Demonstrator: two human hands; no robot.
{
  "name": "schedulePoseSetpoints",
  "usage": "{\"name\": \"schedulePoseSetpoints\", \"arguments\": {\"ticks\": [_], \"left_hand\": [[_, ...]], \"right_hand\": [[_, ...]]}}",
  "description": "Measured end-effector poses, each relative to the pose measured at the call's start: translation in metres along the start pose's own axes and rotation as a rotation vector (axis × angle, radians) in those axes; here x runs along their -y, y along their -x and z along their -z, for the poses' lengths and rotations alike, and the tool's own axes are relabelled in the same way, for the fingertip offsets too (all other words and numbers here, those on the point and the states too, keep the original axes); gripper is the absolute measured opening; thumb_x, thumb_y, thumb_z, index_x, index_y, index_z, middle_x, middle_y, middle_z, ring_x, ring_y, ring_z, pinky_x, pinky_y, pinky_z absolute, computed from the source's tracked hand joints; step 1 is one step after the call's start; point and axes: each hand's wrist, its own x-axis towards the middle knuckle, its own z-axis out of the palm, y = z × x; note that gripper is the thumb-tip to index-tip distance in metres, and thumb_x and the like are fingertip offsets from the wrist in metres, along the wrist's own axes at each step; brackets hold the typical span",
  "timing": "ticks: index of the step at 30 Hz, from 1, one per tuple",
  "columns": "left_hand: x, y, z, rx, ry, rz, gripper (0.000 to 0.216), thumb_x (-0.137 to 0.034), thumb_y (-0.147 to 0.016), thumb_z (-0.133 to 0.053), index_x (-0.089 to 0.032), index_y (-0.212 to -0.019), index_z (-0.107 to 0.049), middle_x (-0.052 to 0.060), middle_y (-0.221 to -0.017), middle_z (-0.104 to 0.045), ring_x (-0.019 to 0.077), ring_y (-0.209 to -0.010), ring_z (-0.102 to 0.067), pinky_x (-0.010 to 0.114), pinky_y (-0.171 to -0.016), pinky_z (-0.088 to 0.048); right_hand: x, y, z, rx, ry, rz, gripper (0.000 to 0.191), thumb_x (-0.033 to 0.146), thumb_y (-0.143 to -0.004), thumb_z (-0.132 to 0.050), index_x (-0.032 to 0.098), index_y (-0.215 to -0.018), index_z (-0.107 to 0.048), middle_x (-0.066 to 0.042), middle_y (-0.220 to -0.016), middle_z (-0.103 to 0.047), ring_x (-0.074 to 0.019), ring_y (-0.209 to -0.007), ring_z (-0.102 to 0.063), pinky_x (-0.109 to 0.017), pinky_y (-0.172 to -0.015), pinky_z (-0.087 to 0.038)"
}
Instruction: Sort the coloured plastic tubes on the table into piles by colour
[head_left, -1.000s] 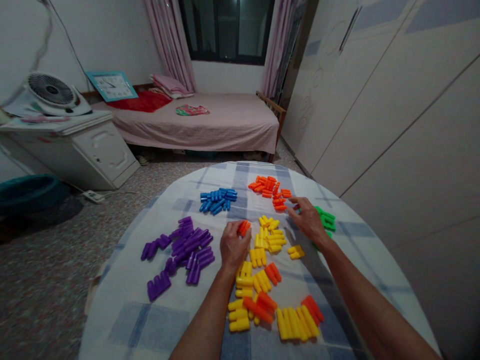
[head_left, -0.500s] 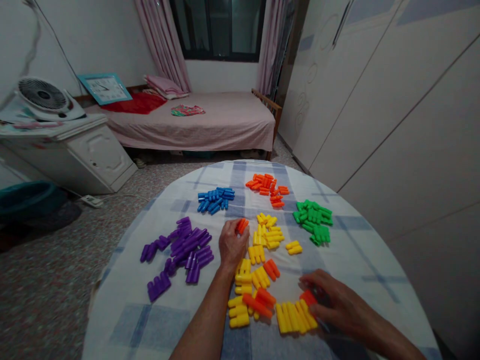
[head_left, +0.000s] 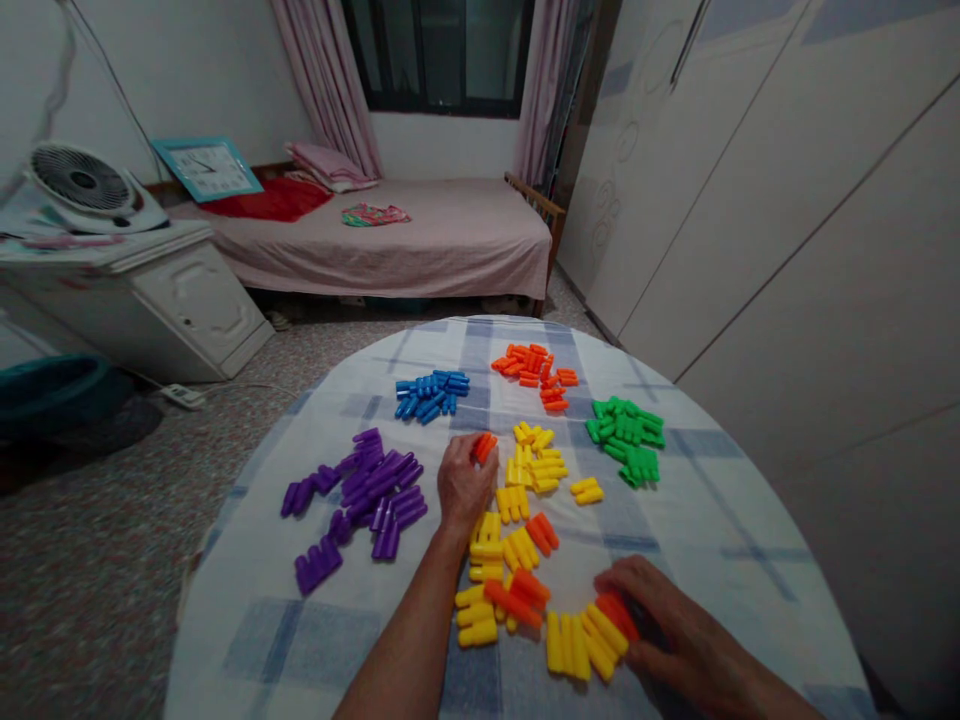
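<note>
My left hand [head_left: 466, 482] rests on the table, its fingers closed round an orange plastic block [head_left: 485, 447] made of joined finger-shaped rods. Low on the right, my right hand [head_left: 671, 622] curls its thumb and fingers about another orange block [head_left: 617, 614]. That block touches the right end of a row of yellow blocks [head_left: 568, 646], whose right-hand pieces lie slanted. Between my forearms are more yellow blocks [head_left: 476, 615], with an orange pair [head_left: 542, 534] and crossed orange pieces [head_left: 517, 602] among them. Beyond lies a loose yellow pile [head_left: 537, 464].
Round the cloth-covered table [head_left: 255, 560] lie piles of purple blocks [head_left: 382, 488], blue blocks [head_left: 431, 396], orange blocks [head_left: 525, 364] and green blocks [head_left: 627, 436]. A single yellow block [head_left: 586, 490] sits apart. Behind stand a bed [head_left: 420, 250] and a wardrobe [head_left: 765, 230].
My right hand has shifted slightly down with its orange block. The right-hand yellow pieces in the row have turned and slid, so the row looks more bent. My left hand stays put.
</note>
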Motion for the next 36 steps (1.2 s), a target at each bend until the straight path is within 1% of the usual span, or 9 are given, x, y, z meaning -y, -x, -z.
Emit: {"name": "schedulePoseSetpoints", "arguments": {"ticks": [5, 9, 11, 15, 20, 26, 31, 34, 36], "left_hand": [[0.000, 0.000, 0.000, -0.004, 0.003, -0.001, 0.024, -0.028, -0.081, -0.058, -0.021, -0.103, -0.064, 0.003, -0.095, -0.062, 0.0144, -0.082, -0.059, 0.026, -0.076, -0.047], [0.000, 0.000, 0.001, 0.001, -0.009, 0.000, 0.024, -0.029, -0.082, -0.057, -0.021, -0.104, -0.064, 0.003, -0.095, -0.062, 0.0143, -0.081, -0.059, 0.026, -0.074, -0.047], [-0.001, 0.000, 0.001, 0.004, -0.012, -0.001, 0.023, -0.029, -0.082, -0.056, -0.021, -0.103, -0.064, 0.003, -0.095, -0.062, 0.0141, -0.081, -0.059, 0.025, -0.073, -0.047], [-0.003, 0.000, 0.002, 0.004, -0.022, -0.001, 0.023, -0.028, -0.082, -0.056, -0.021, -0.102, -0.064, 0.003, -0.094, -0.062, 0.0138, -0.080, -0.058, 0.025, -0.073, -0.046], [-0.003, 0.000, 0.002, 0.001, -0.019, 0.001, 0.022, -0.027, -0.082, -0.056, -0.020, -0.102, -0.064, 0.003, -0.091, -0.061, 0.0136, -0.078, -0.057, 0.025, -0.074, -0.046], [-0.002, -0.001, 0.001, 0.000, -0.003, -0.001, 0.023, -0.027, -0.081, -0.057, -0.020, -0.102, -0.064, 0.003, -0.092, -0.061, 0.0138, -0.079, -0.058, 0.026, -0.075, -0.046], [-0.003, -0.001, 0.000, -0.013, -0.002, -0.002, 0.023, -0.026, -0.080, -0.058, -0.020, -0.102, -0.064, 0.002, -0.091, -0.061, 0.0138, -0.078, -0.057, 0.025, -0.074, -0.046], [-0.002, 0.000, 0.000, -0.017, 0.005, -0.010, 0.022, -0.025, -0.080, -0.058, -0.021, -0.101, -0.064, 0.002, -0.090, -0.061, 0.0135, -0.077, -0.057, 0.025, -0.073, -0.046], [-0.002, 0.000, 0.000, -0.015, 0.009, -0.013, 0.022, -0.025, -0.081, -0.058, -0.021, -0.101, -0.064, 0.002, -0.090, -0.061, 0.0134, -0.076, -0.057, 0.025, -0.073, -0.046]], "right_hand": [[-0.002, -0.019, -0.006, -0.151, 0.145, -0.071, 0.019, 0.026, -0.081, -0.045, 0.024, -0.097, -0.055, -0.005, -0.093, -0.059, -0.0189, -0.080, -0.056, -0.032, -0.074, -0.045], [0.010, -0.047, -0.004, -0.283, 0.145, -0.138, 0.018, 0.031, -0.085, -0.041, 0.021, -0.098, -0.051, -0.005, -0.090, -0.059, -0.0190, -0.078, -0.057, -0.032, -0.071, -0.045], [0.021, -0.059, -0.005, -0.285, 0.131, -0.057, 0.019, 0.030, -0.086, -0.042, 0.022, -0.101, -0.050, -0.005, -0.093, -0.059, -0.0183, -0.080, -0.057, -0.030, -0.071, -0.045], [0.040, -0.075, -0.016, -0.217, 0.186, 0.128, 0.024, 0.021, -0.084, -0.045, 0.024, -0.107, -0.051, -0.005, -0.104, -0.055, -0.0165, -0.087, -0.056, -0.027, -0.076, -0.043], [0.045, -0.086, -0.027, -0.172, 0.230, 0.085, 0.013, 0.017, -0.080, -0.047, 0.021, -0.091, -0.051, -0.004, -0.099, -0.052, -0.0142, -0.077, -0.053, -0.026, -0.070, -0.040], [0.029, -0.094, -0.031, -0.216, 0.125, 0.140, 0.008, 0.015, -0.080, -0.042, 0.021, -0.083, -0.046, -0.001, -0.086, -0.051, -0.0140, -0.072, -0.048, -0.026, -0.067, -0.036], [0.019, -0.098, -0.022, -0.215, 0.013, 0.162, 0.015, 0.008, -0.071, -0.042, 0.020, -0.079, -0.046, 0.000, -0.082, -0.053, -0.0152, -0.076, -0.049, -0.028, -0.072, -0.037], [0.025, -0.101, -0.008, -0.207, -0.018, 0.179, 0.012, 0.012, -0.074, -0.041, 0.020, -0.080, -0.048, 0.000, -0.080, -0.054, -0.0153, -0.075, -0.050, -0.027, -0.070, -0.037], [0.029, -0.108, 0.005, -0.266, -0.007, 0.192, 0.009, 0.015, -0.077, -0.041, 0.020, -0.079, -0.048, 0.000, -0.078, -0.054, -0.0151, -0.073, -0.050, -0.027, -0.067, -0.037]]}}
